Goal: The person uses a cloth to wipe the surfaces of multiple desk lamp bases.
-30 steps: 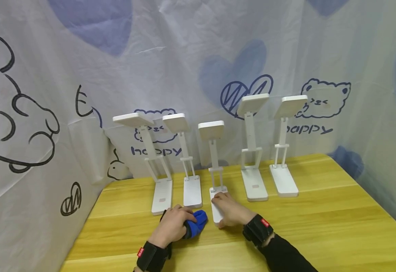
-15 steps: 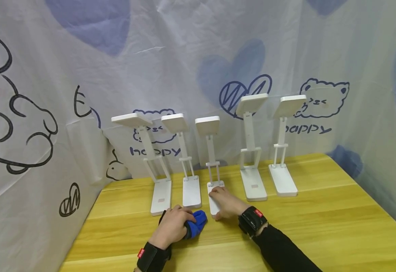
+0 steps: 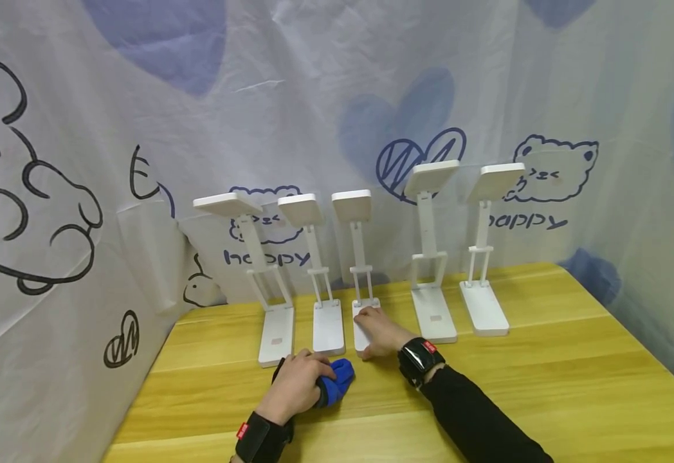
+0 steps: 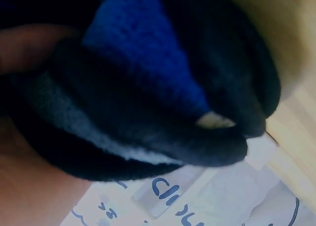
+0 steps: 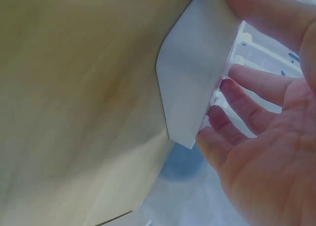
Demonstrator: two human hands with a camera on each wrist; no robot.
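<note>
On woodgrain tabletop (image 3: 574, 360), right hand (image 3: 381, 332) grips slender stand (image 3: 358, 244).

Smooth plastic, fuzzy pile and wood grain.
The white lamps (image 3: 353, 207) looked like smooth, matt plastic; the blue cloth (image 4: 138, 53) had a fuzzy pile beside dull dark fabric (image 4: 118, 102). The tabletop (image 3: 551, 360) showed smooth wood grain, the printed curtain (image 3: 314, 96) looked creased, the right wristband (image 3: 413, 365) glossy, the black sleeve (image 3: 476, 411) matt cloth.
</note>
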